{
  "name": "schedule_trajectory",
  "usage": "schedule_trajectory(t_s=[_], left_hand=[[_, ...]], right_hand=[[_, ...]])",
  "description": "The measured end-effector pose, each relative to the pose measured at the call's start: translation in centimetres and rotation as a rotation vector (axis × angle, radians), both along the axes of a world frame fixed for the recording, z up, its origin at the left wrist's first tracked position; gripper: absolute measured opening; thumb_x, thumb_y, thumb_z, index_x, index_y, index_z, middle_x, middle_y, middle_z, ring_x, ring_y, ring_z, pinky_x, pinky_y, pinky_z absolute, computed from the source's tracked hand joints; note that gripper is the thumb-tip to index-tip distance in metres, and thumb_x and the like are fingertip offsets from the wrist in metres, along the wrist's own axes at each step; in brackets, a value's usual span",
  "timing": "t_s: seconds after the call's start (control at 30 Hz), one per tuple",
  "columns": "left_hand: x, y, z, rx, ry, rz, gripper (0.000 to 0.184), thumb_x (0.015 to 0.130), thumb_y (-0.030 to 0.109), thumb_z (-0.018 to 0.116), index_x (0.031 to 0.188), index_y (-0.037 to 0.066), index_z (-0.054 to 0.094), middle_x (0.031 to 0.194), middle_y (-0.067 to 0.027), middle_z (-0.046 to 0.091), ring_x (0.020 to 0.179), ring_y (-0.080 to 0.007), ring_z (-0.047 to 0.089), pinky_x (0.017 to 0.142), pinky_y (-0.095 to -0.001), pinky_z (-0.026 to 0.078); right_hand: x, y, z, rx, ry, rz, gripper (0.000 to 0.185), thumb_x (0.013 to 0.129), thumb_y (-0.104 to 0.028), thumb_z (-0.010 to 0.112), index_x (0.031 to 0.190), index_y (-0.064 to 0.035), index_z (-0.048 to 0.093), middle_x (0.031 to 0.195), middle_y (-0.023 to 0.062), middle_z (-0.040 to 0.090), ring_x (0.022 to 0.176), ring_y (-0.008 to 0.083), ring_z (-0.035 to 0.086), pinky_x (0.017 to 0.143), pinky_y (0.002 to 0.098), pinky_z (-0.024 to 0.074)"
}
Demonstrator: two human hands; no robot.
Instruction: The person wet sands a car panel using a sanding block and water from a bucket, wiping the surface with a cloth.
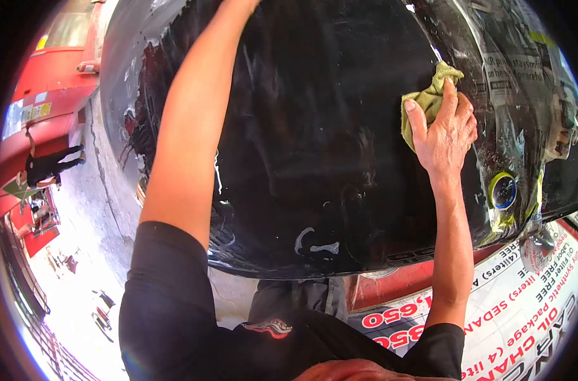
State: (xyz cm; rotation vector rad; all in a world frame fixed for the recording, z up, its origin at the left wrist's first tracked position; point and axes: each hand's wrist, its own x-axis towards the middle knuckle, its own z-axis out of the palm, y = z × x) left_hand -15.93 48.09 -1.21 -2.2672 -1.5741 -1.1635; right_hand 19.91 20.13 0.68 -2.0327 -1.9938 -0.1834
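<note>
My right hand [446, 136] presses a folded olive-green cloth [428, 105] against a glossy black car panel [301, 127], near its right side. The thumb and fingers are bent over the cloth. My left arm [193, 127] stretches up across the panel's left part, and the hand lies beyond the top edge of the view. White smears and wet-looking streaks mark the panel, among them a curved whitish patch [305, 240] near its lower edge. Dull grey areas [123, 63] show along the panel's left side.
Newspaper and clear plastic sheeting [505, 79] cover the area right of the panel. A yellow-green tape roll [494, 192] lies there. Below right is a printed oil-change banner [492, 317]. At far left are a red vehicle [54, 79] and a person in dark clothes [47, 166].
</note>
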Motion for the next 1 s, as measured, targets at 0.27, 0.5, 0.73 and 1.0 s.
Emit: schedule_trajectory(t_s=[0.27, 0.5, 0.73, 1.0], left_hand=[[-2.9, -31.0, -0.4, -0.363, 0.021, -0.296, 0.053, 0.084, 0.008, 0.082, 0.135, 0.012, 0.070, 0.142, -0.0187, 0.060, 0.126, -0.0390, 0.057, 0.107, -0.0467, 0.047], [-8.2, -7.6, -1.9, 0.060, -0.038, -0.082, 0.027, 0.091, 0.021, 0.071, 0.111, 0.003, 0.075, 0.112, -0.0170, 0.072, 0.108, -0.0354, 0.064, 0.095, -0.0453, 0.047], [-10.7, -27.3, -1.4, 0.041, 0.199, -0.032, 0.028, 0.088, 0.019, 0.076, 0.115, 0.010, 0.077, 0.132, -0.0073, 0.069, 0.121, -0.0301, 0.061, 0.102, -0.0476, 0.046], [-24.8, -23.5, -4.5, -0.110, 0.102, 0.100, 0.035, 0.093, 0.025, 0.074, 0.124, 0.008, 0.074, 0.129, -0.0118, 0.072, 0.129, -0.0311, 0.061, 0.109, -0.0437, 0.045]], right_hand=[[-0.5, -0.1, 0.1, 0.011, -0.022, -0.005, 0.086, 0.093, -0.064, 0.066, 0.155, -0.0089, 0.046, 0.143, 0.0264, 0.049, 0.134, 0.0460, 0.048, 0.112, 0.0610, 0.0351], [0.3, 0.1, -0.8, 0.009, -0.049, -0.001, 0.086, 0.096, -0.069, 0.060, 0.158, -0.0116, 0.044, 0.146, 0.0223, 0.050, 0.133, 0.0457, 0.050, 0.109, 0.0611, 0.0379], [0.8, 0.3, -1.4, 0.026, -0.088, 0.004, 0.082, 0.097, -0.063, 0.060, 0.157, -0.0098, 0.045, 0.146, 0.0235, 0.051, 0.134, 0.0448, 0.050, 0.111, 0.0593, 0.0381], [1.5, 0.6, -2.0, 0.031, -0.097, 0.021, 0.081, 0.100, -0.065, 0.055, 0.157, -0.0090, 0.044, 0.145, 0.0247, 0.052, 0.133, 0.0453, 0.051, 0.111, 0.0589, 0.0380]])
